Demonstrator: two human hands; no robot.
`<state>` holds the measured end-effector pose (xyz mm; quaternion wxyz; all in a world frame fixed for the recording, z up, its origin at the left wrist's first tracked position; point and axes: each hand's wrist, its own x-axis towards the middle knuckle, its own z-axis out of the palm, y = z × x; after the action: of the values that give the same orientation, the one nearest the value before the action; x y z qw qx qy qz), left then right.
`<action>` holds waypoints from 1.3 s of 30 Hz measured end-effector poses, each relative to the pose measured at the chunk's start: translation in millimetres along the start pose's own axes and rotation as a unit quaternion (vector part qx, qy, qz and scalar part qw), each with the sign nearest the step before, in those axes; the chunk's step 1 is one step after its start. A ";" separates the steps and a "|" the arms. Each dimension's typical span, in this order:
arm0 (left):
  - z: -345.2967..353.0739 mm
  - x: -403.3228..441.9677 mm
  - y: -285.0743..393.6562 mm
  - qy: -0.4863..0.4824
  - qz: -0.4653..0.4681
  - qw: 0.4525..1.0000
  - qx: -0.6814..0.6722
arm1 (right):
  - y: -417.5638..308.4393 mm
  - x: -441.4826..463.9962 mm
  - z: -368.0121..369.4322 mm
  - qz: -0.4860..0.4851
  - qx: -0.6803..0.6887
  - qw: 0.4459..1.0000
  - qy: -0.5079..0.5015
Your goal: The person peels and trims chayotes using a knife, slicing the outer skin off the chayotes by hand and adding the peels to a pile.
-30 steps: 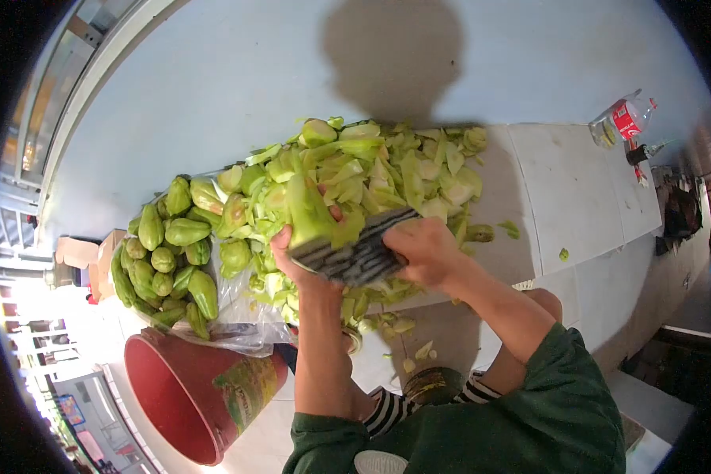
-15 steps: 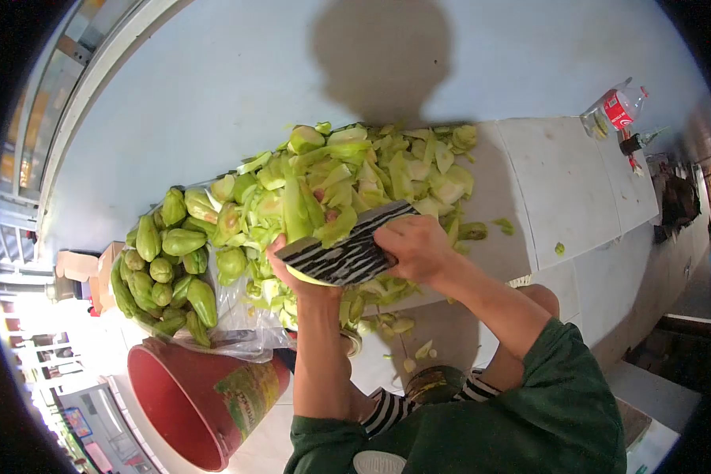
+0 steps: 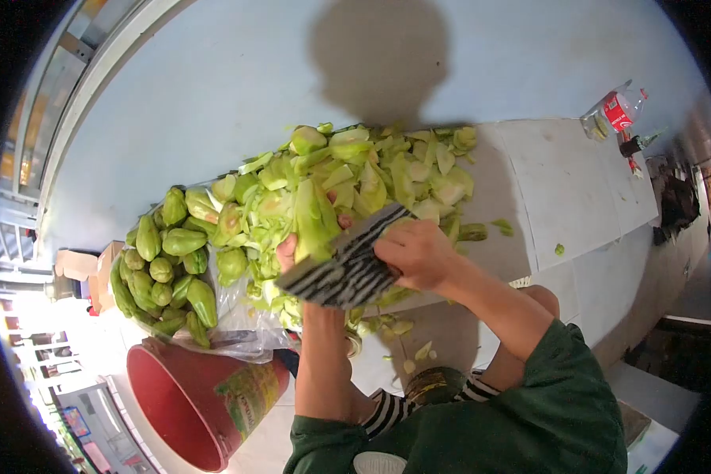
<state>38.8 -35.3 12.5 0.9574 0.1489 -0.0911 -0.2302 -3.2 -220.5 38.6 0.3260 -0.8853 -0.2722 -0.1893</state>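
Note:
My left hand (image 3: 287, 253) is closed around a green chayote (image 3: 314, 217), partly cut, pointing away from me. Much of that palm is hidden behind a broad cleaver (image 3: 341, 267) with a black-and-silver streaked blade. My right hand (image 3: 419, 251) grips the cleaver at its right end, and the blade lies across the near end of the chayote. Under and beyond both hands spreads a heap of pale green cut pieces (image 3: 442, 186).
Whole green chayotes (image 3: 162, 272) are piled at left on clear plastic (image 3: 237, 304). A red bucket (image 3: 201, 395) lies tipped on its side, nearer me. Along the wall at right stands a plastic bottle (image 3: 615, 110) with a red label. Scraps (image 3: 425, 350) lie on the floor by my feet.
The cleaver has come a little toward me and tilted, so its streaked face shows differently. More of the chayote in my left hand is visible beyond the blade.

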 end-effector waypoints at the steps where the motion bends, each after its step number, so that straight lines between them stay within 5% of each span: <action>1: 4.6 -4.0 -0.5 0.053 0.006 0.999 -0.007 | -2.6 0.7 -3.4 -0.024 0.031 0.999 -0.029; 5: 31.1 -0.3 -14.9 0.172 0.095 0.979 0.056 | 11.6 -4.4 8.1 0.067 0.008 0.997 -0.033; 7: 17.7 -4.1 -14.3 0.156 0.070 0.984 0.046 | 27.7 -5.0 19.7 0.114 -0.060 0.992 -0.007; 11: 36.5 -1.8 -16.4 0.200 0.070 0.975 0.071 | 21.5 -3.2 15.6 0.092 -0.081 0.992 0.001; 14: 14.2 -7.2 -8.2 0.078 -0.014 0.997 -0.017 | 33.7 -4.2 17.1 0.149 -0.093 0.984 -0.043; 16: 24.3 -5.2 -5.0 0.091 -0.027 0.996 -0.002 | 44.3 4.9 12.5 0.347 -0.082 0.928 -0.112; 23: 26.9 -4.8 5.7 0.165 0.072 0.983 0.041 | 25.2 9.6 -5.1 0.315 0.008 0.939 -0.137; 25: 39.9 -1.9 3.2 0.226 0.147 0.961 0.064 | 29.3 -1.2 3.2 0.124 0.016 0.988 -0.085; 32: 14.3 -6.2 10.4 0.120 0.065 0.990 0.026 | 22.0 -4.7 7.7 0.042 0.083 0.993 -0.070; 35: 4.6 -5.2 3.9 0.241 0.089 0.964 0.076 | 21.3 -2.1 11.7 0.070 0.059 0.996 0.001; 39: 7.9 -4.8 -2.3 0.193 0.076 0.976 0.065 | 24.0 -0.1 1.3 0.047 0.062 0.997 0.013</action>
<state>31.7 -36.9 18.7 0.9599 0.2452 0.0696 -0.1169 11.4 -235.1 26.2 0.3919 -0.8728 -0.2375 -0.1679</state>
